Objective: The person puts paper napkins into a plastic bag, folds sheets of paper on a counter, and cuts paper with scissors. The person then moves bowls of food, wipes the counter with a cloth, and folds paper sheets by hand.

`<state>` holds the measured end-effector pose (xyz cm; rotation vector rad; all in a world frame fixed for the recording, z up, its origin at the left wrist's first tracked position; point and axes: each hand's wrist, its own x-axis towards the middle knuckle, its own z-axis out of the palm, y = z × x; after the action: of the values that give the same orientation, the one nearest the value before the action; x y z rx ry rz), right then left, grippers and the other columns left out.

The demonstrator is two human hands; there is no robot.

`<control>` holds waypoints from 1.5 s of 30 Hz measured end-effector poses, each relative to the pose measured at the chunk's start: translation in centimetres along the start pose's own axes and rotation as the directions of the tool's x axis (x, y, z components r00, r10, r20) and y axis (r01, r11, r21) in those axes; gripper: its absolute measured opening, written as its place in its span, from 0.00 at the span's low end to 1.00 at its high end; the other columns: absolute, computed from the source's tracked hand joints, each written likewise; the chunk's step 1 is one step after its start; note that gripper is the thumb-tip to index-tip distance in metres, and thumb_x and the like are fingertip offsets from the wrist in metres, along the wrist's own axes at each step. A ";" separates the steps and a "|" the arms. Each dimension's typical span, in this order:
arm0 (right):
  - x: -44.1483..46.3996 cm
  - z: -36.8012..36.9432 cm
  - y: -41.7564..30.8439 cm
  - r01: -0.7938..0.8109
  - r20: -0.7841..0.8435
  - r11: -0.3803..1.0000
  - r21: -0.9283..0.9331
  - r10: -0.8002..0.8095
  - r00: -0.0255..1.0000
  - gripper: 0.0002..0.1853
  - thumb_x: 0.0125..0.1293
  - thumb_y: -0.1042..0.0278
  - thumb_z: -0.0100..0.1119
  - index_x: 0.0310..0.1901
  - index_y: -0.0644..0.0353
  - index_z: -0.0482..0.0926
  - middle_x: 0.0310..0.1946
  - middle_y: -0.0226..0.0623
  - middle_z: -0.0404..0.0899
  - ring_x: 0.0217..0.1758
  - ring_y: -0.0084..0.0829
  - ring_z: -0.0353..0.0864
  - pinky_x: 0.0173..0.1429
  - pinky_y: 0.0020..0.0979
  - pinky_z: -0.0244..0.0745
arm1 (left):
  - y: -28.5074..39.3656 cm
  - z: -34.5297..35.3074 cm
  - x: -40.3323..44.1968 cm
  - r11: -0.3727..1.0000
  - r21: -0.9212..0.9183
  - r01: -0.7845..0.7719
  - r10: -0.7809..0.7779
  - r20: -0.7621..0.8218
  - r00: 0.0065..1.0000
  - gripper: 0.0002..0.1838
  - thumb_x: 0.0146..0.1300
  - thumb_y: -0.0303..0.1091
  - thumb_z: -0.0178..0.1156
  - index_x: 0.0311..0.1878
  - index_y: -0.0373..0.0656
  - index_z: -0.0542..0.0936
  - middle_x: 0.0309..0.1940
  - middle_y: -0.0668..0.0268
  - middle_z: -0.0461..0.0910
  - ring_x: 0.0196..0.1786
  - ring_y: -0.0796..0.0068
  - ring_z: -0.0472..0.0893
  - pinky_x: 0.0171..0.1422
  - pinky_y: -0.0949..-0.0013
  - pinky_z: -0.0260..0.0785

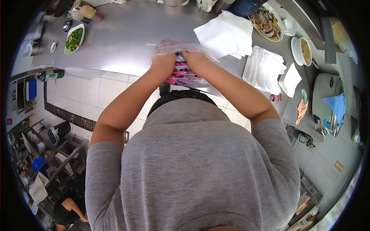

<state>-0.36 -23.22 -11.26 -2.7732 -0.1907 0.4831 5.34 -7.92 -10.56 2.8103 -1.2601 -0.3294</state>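
A clear plastic bag (pixel 198 81) with pink, black and white printing lies at the front edge of the steel counter (pixel 127 34). My left hand (pixel 163 57) is at the bag's left side, its fingers partly covered by the transparent film. On the right side, my right hand (pixel 194 60) is closed on the bag near its top, with the fingers bent inward. Thin film stretches above and around both hands. What is inside the bag cannot be made out.
White paper sheets (pixel 225 32) and a stack of napkins (pixel 262 69) lie to the right. Beyond are a plate of food (pixel 266 24) and a soup bowl (pixel 304 51). A dish of greens (pixel 74 38) stands left. Another person's arm (pixel 74 207) shows lower left.
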 end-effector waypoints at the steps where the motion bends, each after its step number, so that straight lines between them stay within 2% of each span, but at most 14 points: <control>1: 0.0 0.0 0.1 0.005 0.025 0.997 -0.077 -0.003 1.000 0.15 0.59 0.74 0.50 0.49 0.61 0.74 0.53 0.50 0.76 0.54 0.46 0.77 0.55 0.44 0.73 | -0.2 1.0 0.0 0.998 0.065 0.003 0.003 -0.107 0.994 0.36 0.51 0.31 0.64 0.65 0.40 0.64 0.63 0.48 0.67 0.64 0.52 0.69 0.68 0.58 0.63; 2: 0.4 -0.1 0.1 0.033 0.013 0.996 -0.081 -0.032 0.999 0.16 0.59 0.73 0.50 0.50 0.60 0.74 0.54 0.49 0.75 0.54 0.45 0.77 0.55 0.44 0.73 | -0.4 2.0 0.1 0.992 0.127 0.013 0.014 -0.213 0.977 0.32 0.52 0.29 0.61 0.64 0.40 0.66 0.61 0.48 0.68 0.63 0.52 0.71 0.66 0.58 0.65; 8: 4.0 -1.5 -0.3 0.090 0.028 0.961 -0.262 -0.086 0.996 0.19 0.62 0.70 0.49 0.56 0.56 0.71 0.57 0.46 0.72 0.56 0.44 0.76 0.56 0.41 0.74 | -0.2 0.2 2.3 0.992 -0.063 0.105 -0.082 0.290 0.953 0.24 0.58 0.27 0.54 0.60 0.37 0.66 0.57 0.49 0.73 0.57 0.53 0.77 0.58 0.61 0.71; 13: 4.1 -2.5 -1.2 0.072 0.038 0.938 -0.338 -0.063 0.997 0.16 0.63 0.69 0.49 0.53 0.54 0.75 0.52 0.44 0.77 0.58 0.42 0.76 0.57 0.40 0.73 | -2.1 0.1 2.7 0.997 -0.026 0.076 -0.072 0.149 0.986 0.20 0.59 0.28 0.55 0.55 0.36 0.71 0.53 0.49 0.75 0.56 0.55 0.77 0.59 0.61 0.71; 16: 4.3 -4.9 -1.6 0.021 0.046 0.996 0.084 -0.025 0.999 0.18 0.59 0.70 0.56 0.53 0.55 0.76 0.51 0.42 0.78 0.58 0.42 0.75 0.59 0.39 0.71 | -2.2 -0.3 3.3 0.997 0.009 0.078 -0.078 0.254 0.964 0.21 0.59 0.31 0.55 0.56 0.35 0.72 0.52 0.49 0.76 0.56 0.55 0.77 0.60 0.60 0.70; 21: -5.7 -10.9 -1.0 0.293 -0.471 0.900 0.324 -0.115 0.875 0.24 0.57 0.63 0.66 0.57 0.55 0.76 0.50 0.42 0.80 0.54 0.42 0.78 0.59 0.37 0.72 | -1.0 -3.8 2.7 0.980 -0.176 0.097 -0.068 0.163 0.984 0.15 0.60 0.33 0.57 0.48 0.37 0.79 0.45 0.50 0.81 0.49 0.54 0.81 0.55 0.58 0.72; 25: -15.7 -11.5 14.1 -0.495 -0.558 0.760 0.421 0.647 0.519 0.32 0.55 0.59 0.70 0.61 0.58 0.72 0.52 0.45 0.80 0.54 0.35 0.79 0.56 0.33 0.73 | 1.2 -11.1 1.4 0.947 -0.319 0.033 0.062 0.281 0.958 0.20 0.61 0.40 0.60 0.50 0.36 0.78 0.50 0.51 0.79 0.52 0.53 0.79 0.57 0.59 0.70; 29: -22.5 -9.6 21.8 -0.657 -0.087 0.267 0.705 0.952 0.294 0.47 0.44 0.57 0.77 0.63 0.73 0.65 0.57 0.56 0.72 0.57 0.43 0.77 0.58 0.36 0.73 | 6.7 -13.3 -0.5 0.597 -0.785 -0.163 0.358 0.080 0.930 0.17 0.62 0.37 0.59 0.50 0.37 0.78 0.46 0.53 0.79 0.51 0.53 0.78 0.55 0.58 0.71; 30: -22.4 -9.1 21.3 -0.594 -0.112 0.228 0.772 0.968 0.226 0.38 0.45 0.61 0.75 0.59 0.67 0.71 0.53 0.49 0.74 0.52 0.41 0.78 0.53 0.36 0.75 | 8.7 -12.9 -0.1 0.464 -0.875 -0.139 0.451 0.099 0.887 0.16 0.63 0.36 0.59 0.51 0.38 0.77 0.48 0.54 0.78 0.53 0.53 0.77 0.57 0.58 0.70; 31: -22.2 -8.8 21.2 -0.565 -0.375 0.448 0.693 0.893 0.249 0.33 0.46 0.64 0.74 0.55 0.65 0.73 0.50 0.47 0.75 0.49 0.40 0.78 0.51 0.36 0.75 | 10.8 -12.0 0.3 0.324 -0.941 -0.097 0.543 0.101 0.834 0.16 0.63 0.36 0.58 0.51 0.38 0.77 0.51 0.54 0.76 0.55 0.54 0.76 0.58 0.58 0.69; 34: -22.1 -9.0 19.6 -0.445 -0.849 0.840 0.310 0.455 0.267 0.12 0.49 0.75 0.68 0.37 0.59 0.80 0.35 0.39 0.77 0.41 0.40 0.78 0.44 0.36 0.75 | 16.4 -8.8 2.9 0.450 -0.750 -0.485 0.622 -0.127 0.773 0.16 0.64 0.35 0.57 0.53 0.40 0.76 0.58 0.54 0.71 0.62 0.57 0.71 0.64 0.58 0.64; 39: -20.1 -6.1 21.6 -0.225 -0.724 0.969 0.100 0.226 0.651 0.17 0.57 0.64 0.64 0.50 0.54 0.80 0.52 0.43 0.78 0.56 0.43 0.75 0.59 0.42 0.70 | 23.4 -3.0 9.1 0.599 -0.279 -0.750 0.694 -0.287 0.661 0.20 0.64 0.40 0.57 0.58 0.44 0.73 0.63 0.56 0.67 0.69 0.60 0.63 0.73 0.49 0.51; 42: -18.6 -3.5 23.6 -0.414 -0.654 0.905 -0.098 0.255 0.712 0.27 0.63 0.48 0.57 0.62 0.50 0.72 0.63 0.46 0.68 0.68 0.47 0.63 0.69 0.53 0.55 | 23.5 1.3 10.2 0.631 -0.243 -0.736 0.681 -0.281 0.677 0.22 0.64 0.43 0.57 0.58 0.44 0.72 0.65 0.59 0.65 0.71 0.61 0.60 0.74 0.44 0.47; 45: -18.2 -2.5 24.8 -0.453 -0.594 0.887 0.088 0.412 0.691 0.35 0.65 0.39 0.50 0.68 0.48 0.62 0.71 0.44 0.57 0.73 0.50 0.54 0.71 0.60 0.44 | 23.6 1.3 10.4 0.692 -0.303 -0.656 0.637 -0.173 0.752 0.22 0.64 0.44 0.57 0.58 0.44 0.73 0.67 0.62 0.63 0.73 0.64 0.56 0.74 0.43 0.45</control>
<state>-14.63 -50.63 -11.63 -2.8616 0.6267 -0.3407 -5.49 -31.36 -10.69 1.9010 -1.8553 -0.3764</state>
